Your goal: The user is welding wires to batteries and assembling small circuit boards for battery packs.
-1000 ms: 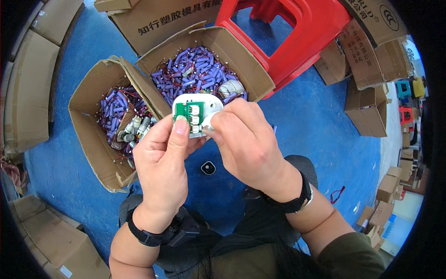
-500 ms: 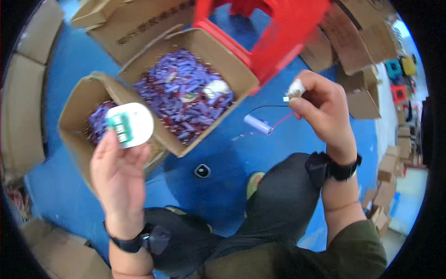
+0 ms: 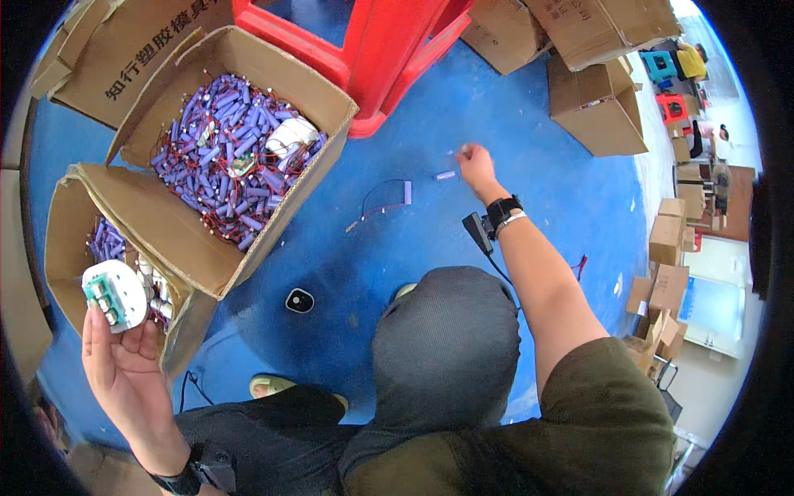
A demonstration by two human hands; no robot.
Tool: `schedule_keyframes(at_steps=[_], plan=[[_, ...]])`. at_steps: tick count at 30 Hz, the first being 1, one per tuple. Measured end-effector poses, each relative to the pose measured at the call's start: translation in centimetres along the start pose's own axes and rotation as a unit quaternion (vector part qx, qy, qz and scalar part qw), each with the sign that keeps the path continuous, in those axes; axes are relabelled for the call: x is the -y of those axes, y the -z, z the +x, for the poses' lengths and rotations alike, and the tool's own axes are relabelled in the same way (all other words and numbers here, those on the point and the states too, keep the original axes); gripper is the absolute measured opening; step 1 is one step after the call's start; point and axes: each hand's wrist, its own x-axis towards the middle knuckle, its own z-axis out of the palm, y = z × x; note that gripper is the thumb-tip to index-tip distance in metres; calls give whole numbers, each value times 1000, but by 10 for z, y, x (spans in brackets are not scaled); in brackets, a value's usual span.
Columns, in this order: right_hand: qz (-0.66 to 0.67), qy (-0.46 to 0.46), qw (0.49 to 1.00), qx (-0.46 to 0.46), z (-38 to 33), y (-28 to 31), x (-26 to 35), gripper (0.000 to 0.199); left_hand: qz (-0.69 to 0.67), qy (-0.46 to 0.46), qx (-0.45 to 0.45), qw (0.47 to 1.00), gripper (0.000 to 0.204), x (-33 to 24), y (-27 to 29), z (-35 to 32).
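My left hand (image 3: 124, 364) grips a white round plastic cover (image 3: 131, 289) by its edge, fingers below and thumb in front. A green circuit board (image 3: 104, 299) with silvery parts sits on the cover's face. Stretched far forward over the blue floor, my right hand (image 3: 477, 169) has its fingers pinched together; a small pale bit shows at the fingertips, too small to name. Just left of that hand is a purple battery cell (image 3: 445, 175); I cannot tell whether it hangs from the hand or lies down. Another purple cell with thin wires (image 3: 407, 193) lies on the floor.
A cardboard box (image 3: 273, 248) full of purple wired cells, with a white piece on top, stands at left. A second box (image 3: 74, 186) adjoins it. A red plastic stool (image 3: 372, 66) stands ahead. A small black-and-white device (image 3: 299, 301) lies on the floor. Cartons (image 3: 591, 112) stand far right.
My right hand has reached farther out, away from my body; the white piece and dangling cell no longer show clearly in it. My left hand still holds the cover. The view has shifted right.
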Motion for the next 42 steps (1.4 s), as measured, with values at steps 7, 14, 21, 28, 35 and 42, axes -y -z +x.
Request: schedule_keyframes(at_steps=[7,14,21,28,35,42], plan=[[-38,300,928,218,-58,-33,50,26,-11,-30,44,999,35,-6,18,-12],[-241,412,855,202,-70,-87,42,21,-10,-23,59,998,36,-1,16,-4],[-211,328,894,220,-40,-26,39,19,-38,-13,63,997,34,-10,35,-8],[-113,423,845,308,-57,72,211,20,-77,-56,35,995,31,-25,26,-6],[-103,643,723,232,-62,87,380,16,-144,-71,54,986,28,-30,29,-4],[-357,565,667,329,-38,-56,390,17,-136,-93,1,986,36,-44,56,-18]])
